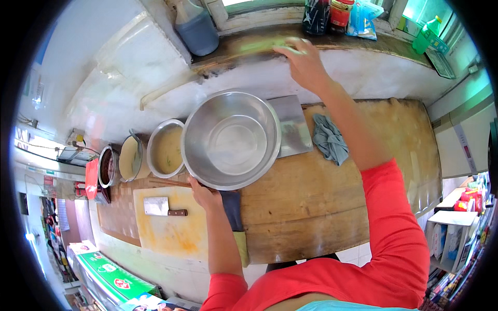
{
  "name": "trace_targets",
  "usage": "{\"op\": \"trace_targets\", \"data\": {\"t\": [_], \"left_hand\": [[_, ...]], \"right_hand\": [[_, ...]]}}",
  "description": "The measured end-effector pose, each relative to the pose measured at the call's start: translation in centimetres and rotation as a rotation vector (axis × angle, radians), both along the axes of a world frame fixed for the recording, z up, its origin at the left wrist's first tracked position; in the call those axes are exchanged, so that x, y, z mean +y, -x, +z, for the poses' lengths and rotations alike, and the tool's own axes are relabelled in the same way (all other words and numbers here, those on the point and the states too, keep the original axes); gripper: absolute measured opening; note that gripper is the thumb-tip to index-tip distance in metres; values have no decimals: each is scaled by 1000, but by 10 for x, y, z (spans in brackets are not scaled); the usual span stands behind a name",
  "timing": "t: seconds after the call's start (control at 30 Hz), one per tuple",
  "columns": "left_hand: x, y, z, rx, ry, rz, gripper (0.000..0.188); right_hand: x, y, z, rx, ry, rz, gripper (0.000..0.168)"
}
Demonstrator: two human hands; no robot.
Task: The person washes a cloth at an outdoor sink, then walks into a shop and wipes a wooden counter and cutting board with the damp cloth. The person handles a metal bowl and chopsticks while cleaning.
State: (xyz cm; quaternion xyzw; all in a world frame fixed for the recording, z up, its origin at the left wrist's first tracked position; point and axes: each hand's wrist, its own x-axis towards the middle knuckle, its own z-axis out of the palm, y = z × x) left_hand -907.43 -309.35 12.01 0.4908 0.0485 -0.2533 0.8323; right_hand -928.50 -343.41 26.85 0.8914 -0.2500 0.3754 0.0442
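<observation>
A large, empty stainless steel basin (238, 145) is tilted towards me above the table. My left hand (205, 197) grips its lower-left rim, with the thumb at the edge. Brown chopsticks (167, 182) run along the table to behind this hand; whether the hand touches them I cannot tell. My right hand (305, 62) is raised before the wooden windowsill (249, 46), blurred, its fingers apart and nothing in them. A flat metal sheet (293, 128) lies partly behind the basin. Right of it is a crumpled grey-blue cloth (330, 138).
A cleaver (156, 206) lies on a stained cutting board (171, 237). To the left stand a bowl of pale liquid (165, 151), a pot (130, 159) and a dark-filled bowl (107, 167). On the sill are a plastic jug (198, 33), a jar (341, 13) and a green bottle (426, 37).
</observation>
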Motion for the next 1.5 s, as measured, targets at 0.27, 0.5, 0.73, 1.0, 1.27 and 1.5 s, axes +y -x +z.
{"op": "trace_targets", "data": {"t": [0.27, 0.5, 0.73, 1.0, 1.27, 1.5], "left_hand": [[26, 18, 38, 37, -218, -15, 44], [62, 19, 36, 8, -262, -34, 44], [77, 21, 62, -42, -275, -15, 43], [81, 50, 71, -137, -227, -118, 40], [91, 85, 69, -195, -303, -198, 33], [86, 156, 44, -412, -482, -520, 26]], "right_hand": [[-15, -54, 17, 370, -26, -195, 58], [-31, -63, 18, 170, -127, -317, 42], [-36, -11, 14, -811, -1506, 406, 33], [107, 180, -55, -656, -1709, 392, 12], [363, 456, -131, 1601, -1860, -670, 52], [197, 281, -170, 266, -766, -421, 43]]}}
